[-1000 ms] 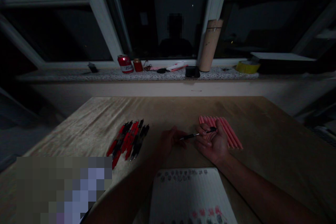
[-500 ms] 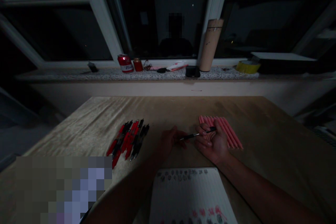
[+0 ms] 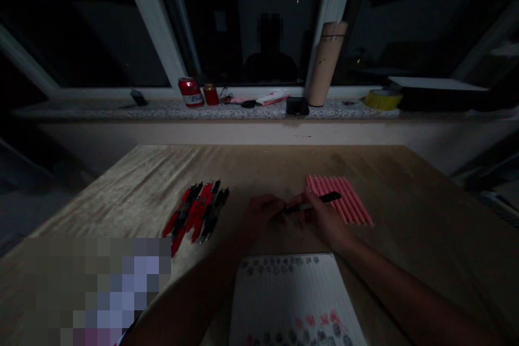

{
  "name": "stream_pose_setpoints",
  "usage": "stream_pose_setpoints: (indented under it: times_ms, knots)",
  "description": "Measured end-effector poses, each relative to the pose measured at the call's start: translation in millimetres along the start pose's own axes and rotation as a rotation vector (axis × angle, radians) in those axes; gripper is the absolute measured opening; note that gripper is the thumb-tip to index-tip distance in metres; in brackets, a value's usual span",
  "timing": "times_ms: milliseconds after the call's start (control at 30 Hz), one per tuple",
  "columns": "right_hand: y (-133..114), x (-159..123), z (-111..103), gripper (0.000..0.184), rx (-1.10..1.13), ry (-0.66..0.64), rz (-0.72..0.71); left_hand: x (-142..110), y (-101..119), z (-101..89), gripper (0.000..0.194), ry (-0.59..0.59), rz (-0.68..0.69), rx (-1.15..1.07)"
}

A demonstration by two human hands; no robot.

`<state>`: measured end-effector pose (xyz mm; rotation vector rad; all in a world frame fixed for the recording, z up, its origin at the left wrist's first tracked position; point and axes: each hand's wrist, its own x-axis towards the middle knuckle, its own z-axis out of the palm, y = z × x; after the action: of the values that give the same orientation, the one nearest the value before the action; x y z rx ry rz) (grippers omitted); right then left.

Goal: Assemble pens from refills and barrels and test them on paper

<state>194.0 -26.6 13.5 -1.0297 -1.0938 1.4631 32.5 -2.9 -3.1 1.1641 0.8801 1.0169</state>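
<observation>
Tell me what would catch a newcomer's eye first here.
Probably the neat row of pink sticks on the right of the table, beside the right hand, which holds a black pen. Next, the bunch of red and black pens on the left, then the marked notebook page at the near edge of the view.
</observation>
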Motion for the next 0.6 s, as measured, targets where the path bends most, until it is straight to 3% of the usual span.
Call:
stream_pose_setpoints:
  times_ms: [67, 167, 333, 467, 600]
  knots:
    - [-8.3, -10.1, -3.4, 0.053, -0.095, -0.004, 0.006, 1.5, -1.8, 0.3, 0.027, 0.005, 0.009, -0.024]
    - [-13.0, -32.3, -8.5, 0.035, -0.239, -0.025, 0.002, 1.9, -5.1, 1.1, 0.031, -0.005, 0.008, 0.017]
    - [12.6, -64.8, -9.7, 0.031, -0.394, 0.035, 0.114, -5.9, -8.7, 6.7, 0.023, -0.115, 0.199, 0.565]
    - [29.2, -69.7, -7.5, 0.033, -0.444, 0.078, -0.038, -14.3, -7.5, 12.0, 0.012, -0.261, 0.360, 0.847]
    - [30.5, -67.2, -6.3, 0.028, -0.545, 0.121, -0.183, -17.2, -3.3, 12.3, 0.014, -0.307, 0.336, 1.014]
